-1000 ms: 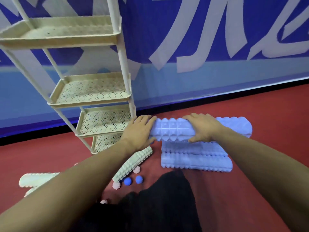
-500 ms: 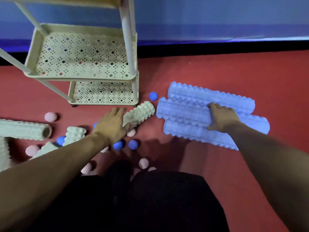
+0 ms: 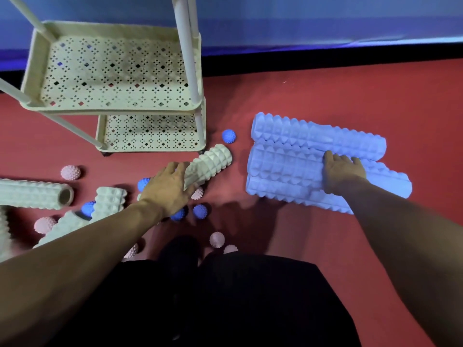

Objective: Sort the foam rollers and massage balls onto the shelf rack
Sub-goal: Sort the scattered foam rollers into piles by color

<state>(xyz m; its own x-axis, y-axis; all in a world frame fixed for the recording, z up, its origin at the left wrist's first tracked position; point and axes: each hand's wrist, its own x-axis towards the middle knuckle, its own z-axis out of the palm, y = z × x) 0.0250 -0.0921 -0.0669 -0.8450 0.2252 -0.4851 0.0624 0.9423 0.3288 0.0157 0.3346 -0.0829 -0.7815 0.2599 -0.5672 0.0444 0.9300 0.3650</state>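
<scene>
Three blue rollers (image 3: pixel 313 156), about five cream rollers (image 3: pixel 210 162), five blue balls (image 3: pixel 228 136), roughly six pink balls (image 3: pixel 70 172).

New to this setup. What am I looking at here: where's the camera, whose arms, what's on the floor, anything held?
There is no robot here. A person wears one wide-angle camera on the head, so the view looks down over their own arms.

On the red floor stands a cream shelf rack with perforated trays; the two trays in view hold nothing. Three blue foam rollers lie side by side on the right. Cream foam rollers and spiky pink and blue massage balls are scattered on the left.

The left hand rests on one cream roller, fingers fairly straight, not clearly gripping. The right hand lies on the middle blue roller. Nothing is lifted.
</scene>
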